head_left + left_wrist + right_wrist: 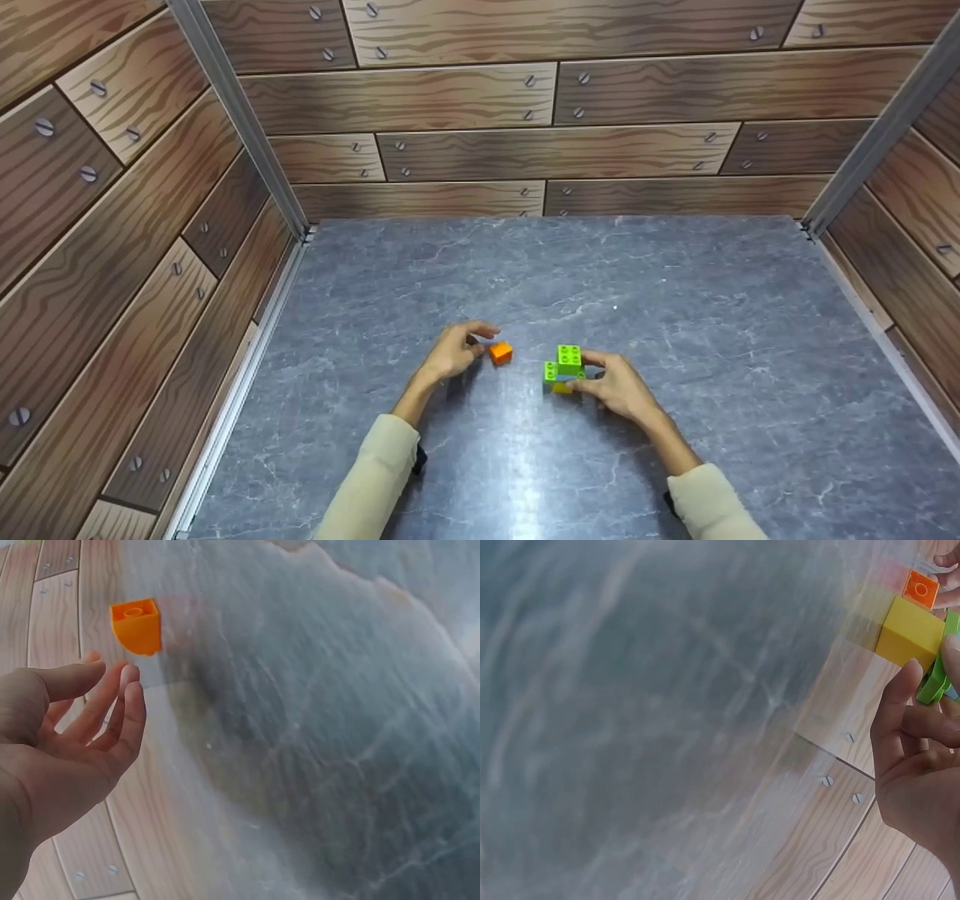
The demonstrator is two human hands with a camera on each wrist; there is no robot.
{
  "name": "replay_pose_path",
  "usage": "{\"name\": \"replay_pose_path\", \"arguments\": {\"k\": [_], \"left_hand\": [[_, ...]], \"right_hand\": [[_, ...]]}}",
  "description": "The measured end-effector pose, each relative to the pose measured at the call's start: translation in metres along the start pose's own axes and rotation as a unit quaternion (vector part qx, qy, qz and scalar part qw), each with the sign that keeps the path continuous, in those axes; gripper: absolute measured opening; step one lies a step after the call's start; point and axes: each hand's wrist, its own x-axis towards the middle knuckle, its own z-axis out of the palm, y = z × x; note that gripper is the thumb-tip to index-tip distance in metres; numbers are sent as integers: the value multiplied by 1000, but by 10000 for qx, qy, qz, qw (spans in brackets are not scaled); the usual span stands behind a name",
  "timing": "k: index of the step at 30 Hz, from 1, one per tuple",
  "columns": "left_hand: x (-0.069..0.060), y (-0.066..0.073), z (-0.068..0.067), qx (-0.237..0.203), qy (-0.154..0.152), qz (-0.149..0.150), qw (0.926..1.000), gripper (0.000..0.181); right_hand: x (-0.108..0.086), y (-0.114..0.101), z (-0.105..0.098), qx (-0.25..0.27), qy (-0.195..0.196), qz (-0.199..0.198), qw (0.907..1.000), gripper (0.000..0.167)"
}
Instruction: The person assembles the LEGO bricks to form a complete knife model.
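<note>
Just left of the middle, my left hand [454, 351] hovers beside a small orange toy brick [501, 353]. In the left wrist view the brick [138, 625] has a curved lower side, and a gap separates it from the loosely bent fingers [131, 701]. My right hand [619, 386] holds a stack of toy bricks between thumb and fingers. On top of this stack is a green brick [569, 360] with studs, above a wider green piece [550, 372] and some blue. A yellow block [910, 631] forms the bottom. Fingers hide part of the stack's right side.
The bricks and hands are over a grey marbled tabletop [525, 285]. Wood-patterned panels [465, 154] enclose it at the back and both sides, with metal posts [247, 112] at the rear corners.
</note>
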Motion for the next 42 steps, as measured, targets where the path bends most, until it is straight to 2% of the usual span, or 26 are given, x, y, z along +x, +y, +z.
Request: {"name": "replay_pose_path", "arguments": {"k": [5, 12, 17, 21, 27, 33, 38, 42], "left_hand": [[2, -7, -1, -178, -91, -44, 9998, 43], [6, -13, 5, -266, -316, -190, 9990, 47], [10, -13, 8, -465, -471, -100, 9978, 49], [12, -12, 10, -335, -573, -208, 9976, 49], [14, -12, 15, -134, -572, -241, 9980, 44], [13, -12, 16, -23, -494, -144, 9987, 38], [10, -13, 18, -104, -399, -8, 9991, 37], [9, -10, 20, -199, -407, -99, 9989, 35]], "right_hand": [[0, 1, -1, 10, -1, -23, 10000, 61], [1, 1, 0, 53, -16, -43, 10000, 60], [0, 2, 1, 147, -65, 6, 9999, 59], [-1, 1, 0, 100, -68, -17, 9999, 58], [-2, 0, -1, 24, -51, 3, 10000, 57], [-1, -1, 0, 68, -67, -26, 10000, 58], [0, 0, 1, 86, -85, -54, 9999, 58], [0, 0, 1, 84, -64, -83, 9999, 58]]}}
